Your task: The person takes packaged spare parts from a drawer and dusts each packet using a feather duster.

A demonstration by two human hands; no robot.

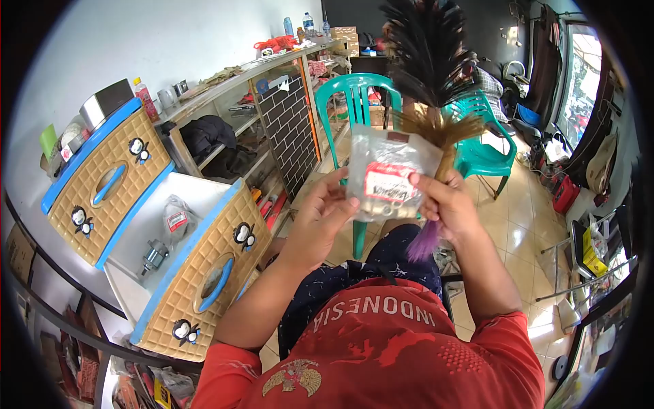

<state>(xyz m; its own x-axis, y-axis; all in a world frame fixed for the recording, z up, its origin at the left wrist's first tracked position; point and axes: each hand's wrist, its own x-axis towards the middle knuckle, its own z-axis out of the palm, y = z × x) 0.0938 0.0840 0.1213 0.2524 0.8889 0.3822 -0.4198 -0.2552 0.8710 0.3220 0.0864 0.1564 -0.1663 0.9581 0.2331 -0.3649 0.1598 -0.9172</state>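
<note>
In front of my chest is a clear plastic packet (373, 153) with a red and white printed label; small ring-like parts seem to lie at its bottom. My left hand (319, 221) pinches the packet's left edge, thumb in front. With thumb and fingers closed, my right hand (451, 206) grips its right side and also the handle of a feather duster (428, 65). The duster's dark plumes point up and away; a purple tuft hangs below my hand. To the left, an open drawer (197, 185) contains a metal motor-like part (155, 257) and another labelled packet (178, 219).
Green plastic chairs (357, 85) (480, 146) stand ahead. A long shelf cabinet (289, 129) runs along the left wall, with bottles on top. At right are a red box (565, 194) on the tiled floor and a rack with a yellow box (595, 251). Another person bends over in the back.
</note>
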